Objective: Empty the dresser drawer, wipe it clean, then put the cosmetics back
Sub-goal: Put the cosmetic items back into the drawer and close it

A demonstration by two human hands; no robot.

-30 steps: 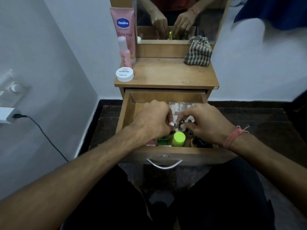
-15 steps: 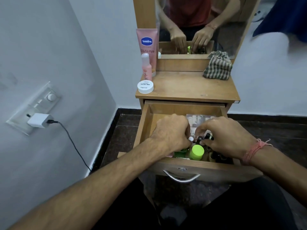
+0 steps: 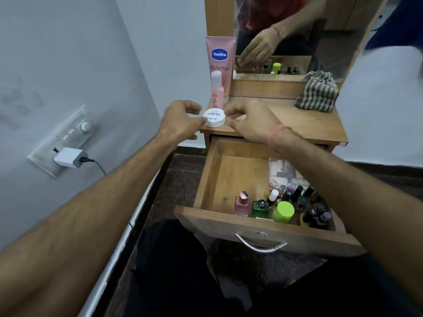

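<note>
The wooden drawer (image 3: 229,175) stands pulled out, with cosmetics crowded in its front right: a pink perfume bottle (image 3: 242,203), a green bottle (image 3: 259,208), a lime-green cap (image 3: 283,211) and several dark nail polish bottles (image 3: 315,211). Both my hands are up on the dresser top (image 3: 304,126), either side of a white round jar (image 3: 214,117). My left hand (image 3: 180,120) curves toward the jar's left side, thumb tip touching it. My right hand (image 3: 249,120) lies with loose fingers by the jar's right edge. I see nothing held in either hand.
A pink Vaseline tube (image 3: 220,58) and a small pink bottle (image 3: 216,90) stand behind the jar. A checked cloth pouch (image 3: 317,92) sits at the back right under the mirror (image 3: 286,42). A clear packet (image 3: 283,170) lies in the drawer. A charger (image 3: 69,157) is plugged into the left wall.
Both hands have left the bottles in the drawer and risen to the dresser top beside the white jar. The view has shifted left and closer.
</note>
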